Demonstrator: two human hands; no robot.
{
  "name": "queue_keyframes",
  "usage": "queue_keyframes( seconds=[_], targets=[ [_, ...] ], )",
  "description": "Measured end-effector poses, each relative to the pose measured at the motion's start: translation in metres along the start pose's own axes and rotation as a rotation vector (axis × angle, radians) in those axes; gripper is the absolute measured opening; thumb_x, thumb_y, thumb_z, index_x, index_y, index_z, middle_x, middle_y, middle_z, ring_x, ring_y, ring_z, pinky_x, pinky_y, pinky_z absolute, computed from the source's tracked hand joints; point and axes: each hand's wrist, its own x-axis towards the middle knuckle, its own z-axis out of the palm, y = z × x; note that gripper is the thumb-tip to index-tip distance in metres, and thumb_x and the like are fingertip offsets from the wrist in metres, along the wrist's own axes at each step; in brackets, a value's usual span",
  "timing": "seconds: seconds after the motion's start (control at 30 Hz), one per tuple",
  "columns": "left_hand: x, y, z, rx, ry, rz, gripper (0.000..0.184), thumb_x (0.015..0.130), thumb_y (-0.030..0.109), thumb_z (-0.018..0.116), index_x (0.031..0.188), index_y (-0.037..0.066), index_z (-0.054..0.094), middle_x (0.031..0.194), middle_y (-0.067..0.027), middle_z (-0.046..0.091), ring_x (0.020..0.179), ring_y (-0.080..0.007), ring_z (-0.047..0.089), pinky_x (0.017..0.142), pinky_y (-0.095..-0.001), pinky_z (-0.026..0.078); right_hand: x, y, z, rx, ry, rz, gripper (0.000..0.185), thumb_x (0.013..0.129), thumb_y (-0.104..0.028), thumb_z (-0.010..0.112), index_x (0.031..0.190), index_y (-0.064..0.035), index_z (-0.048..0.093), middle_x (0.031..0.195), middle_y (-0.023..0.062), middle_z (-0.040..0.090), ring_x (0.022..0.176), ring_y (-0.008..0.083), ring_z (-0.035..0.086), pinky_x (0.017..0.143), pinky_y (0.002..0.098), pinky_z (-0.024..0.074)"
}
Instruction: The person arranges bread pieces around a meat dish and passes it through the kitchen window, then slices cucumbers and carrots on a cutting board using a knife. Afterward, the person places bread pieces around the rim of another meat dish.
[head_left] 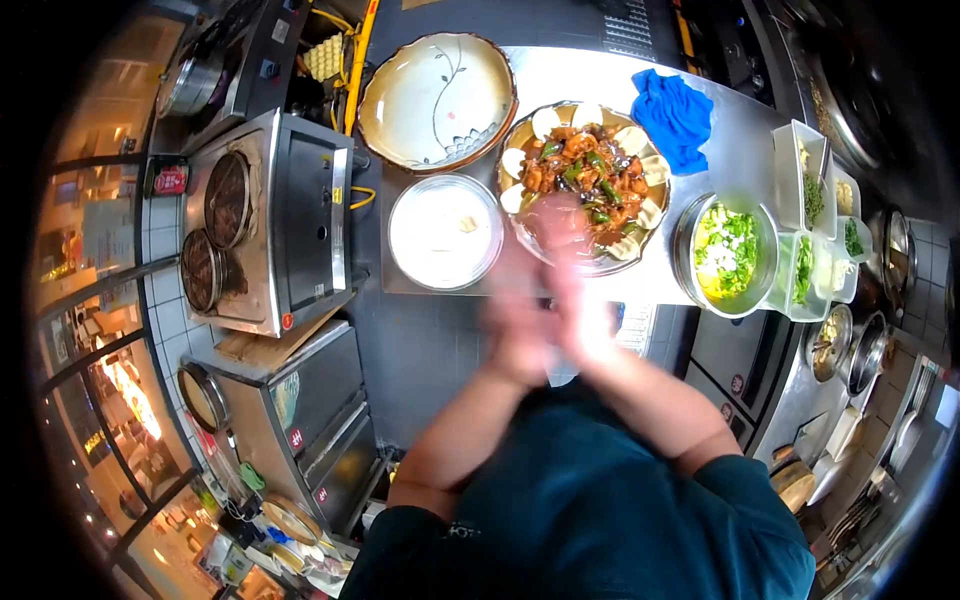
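Your dark shirt (600, 490) lies closest; beyond, your left hand (518, 322) and right hand (583, 315) blur before the food-filled plate (612, 264) on the desk (590, 75). You cannot tell how far the fingers (569, 275) spread or whether they hold anything.

1. Red sign (170, 180), ten o'clock: lettering too small to read.
2. Round red stickers (296, 438) on the steel cabinet (335, 410), eight o'clock: marks illegible.
3. Shirt lettering (465, 532), six o'clock: too blurred to read.
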Motion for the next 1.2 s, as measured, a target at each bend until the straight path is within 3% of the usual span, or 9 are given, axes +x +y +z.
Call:
queue_keyframes(
  seconds=[0.1, 0.17, 0.2, 0.27, 0.4, 0.6, 0.77, 0.93, 1.2],
  targets=[
    [-0.004, -0.014, -0.003, -0.225, -0.129, -0.106, 0.084, 0.111, 0.060, 0.017, 0.164, -0.004, 0.019, 0.174, -0.0175, 0.017, 0.161, -0.0297, 0.015, 0.130, -0.0436, 0.010, 0.023, -0.012, 0.033, 0.177, -0.214, -0.088, 0.085, 0.110, -0.048, 0.043, 0.165, 0.0079, 0.011, 0.175, 0.0241, 0.011, 0.163, 0.0348, 0.007, 0.131, 0.0407, 0.0091],
    [-0.002, -0.039, -0.030, -0.252, -0.049, -0.230, 0.080, 0.113, 0.056, 0.021, 0.162, -0.006, 0.028, 0.171, -0.0180, 0.029, 0.159, -0.0303, 0.025, 0.130, -0.0435, 0.018, 0.040, 0.015, 0.037, -0.294, -0.112, -0.207, 0.065, 0.104, -0.033, 0.055, 0.151, 0.0102, 0.043, 0.159, 0.0307, 0.041, 0.150, 0.0421, 0.037, 0.124, 0.0468, 0.0294],
    [0.003, -0.046, -0.050, -0.004, 0.132, -0.351, 0.048, 0.111, 0.025, 0.050, 0.148, -0.007, 0.052, 0.156, -0.0225, 0.049, 0.147, -0.0343, 0.045, 0.119, -0.0422, 0.038, 0.052, 0.023, 0.039, -0.563, -0.040, -0.313, 0.055, 0.100, -0.025, 0.059, 0.142, 0.0105, 0.055, 0.149, 0.0313, 0.054, 0.141, 0.0429, 0.050, 0.119, 0.0492, 0.0392],
    [0.015, -0.081, -0.082, 0.675, 0.122, -0.300, 0.043, 0.096, 0.011, 0.068, 0.134, -0.009, 0.060, 0.131, -0.0220, 0.061, 0.123, -0.0396, 0.059, 0.108, -0.0475, 0.047, 0.082, 0.057, 0.044, -0.863, -0.040, -0.616, 0.033, 0.089, -0.012, 0.062, 0.116, 0.0046, 0.069, 0.120, 0.0227, 0.068, 0.115, 0.0368, 0.063, 0.100, 0.0467, 0.0505],
    [0.048, -0.123, -0.094, 1.061, -0.108, -0.180, 0.037, 0.083, 0.008, 0.075, 0.115, -0.006, 0.065, 0.113, -0.0237, 0.061, 0.107, -0.0442, 0.060, 0.099, -0.0520, 0.049, 0.133, 0.084, 0.082, -1.280, -0.272, -0.868, 0.023, 0.085, -0.014, 0.063, 0.105, -0.0044, 0.070, 0.105, 0.0111, 0.066, 0.105, 0.0279, 0.062, 0.095, 0.0401, 0.0496],
    [0.061, -0.141, -0.102, 0.993, -0.130, -0.305, 0.019, 0.079, 0.004, 0.073, 0.095, -0.003, 0.063, 0.099, -0.0256, 0.064, 0.099, -0.0456, 0.062, 0.090, -0.0520, 0.051, 0.150, 0.091, 0.095, -1.482, -0.491, -0.827, 0.021, 0.089, -0.016, 0.061, 0.105, -0.0055, 0.069, 0.098, 0.0101, 0.068, 0.094, 0.0283, 0.065, 0.081, 0.0370, 0.0549],
    [0.054, -0.087, -0.102, 0.657, 0.037, -0.509, 0.024, 0.084, -0.002, 0.071, 0.107, 0.001, 0.068, 0.096, -0.0173, 0.071, 0.090, -0.0335, 0.070, 0.082, -0.0407, 0.056, 0.137, 0.076, 0.053, -0.937, -0.266, -0.713, 0.019, 0.084, -0.012, 0.064, 0.098, -0.0008, 0.069, 0.087, 0.0154, 0.068, 0.083, 0.0349, 0.069, 0.076, 0.0439, 0.0588],
    [0.038, -0.043, -0.051, 0.515, -0.328, 0.119, 0.020, 0.087, -0.007, 0.067, 0.105, -0.001, 0.072, 0.110, -0.0143, 0.070, 0.106, -0.0301, 0.068, 0.092, -0.0380, 0.055, 0.047, 0.033, -0.035, -0.916, 0.088, -0.490, 0.019, 0.082, -0.006, 0.073, 0.101, -0.0039, 0.076, 0.092, 0.0130, 0.066, 0.084, 0.0340, 0.069, 0.073, 0.0426, 0.0581],
    [0.041, -0.071, 0.010, 0.754, -0.595, 0.196, 0.022, 0.081, 0.000, 0.070, 0.101, 0.002, 0.076, 0.115, -0.0134, 0.068, 0.117, -0.0359, 0.060, 0.103, -0.0476, 0.049, 0.021, 0.083, -0.066, -1.015, -0.149, -0.405, 0.015, 0.085, -0.015, 0.072, 0.097, -0.0057, 0.073, 0.096, 0.0146, 0.066, 0.095, 0.0344, 0.067, 0.083, 0.0455, 0.0576]
  ],
)
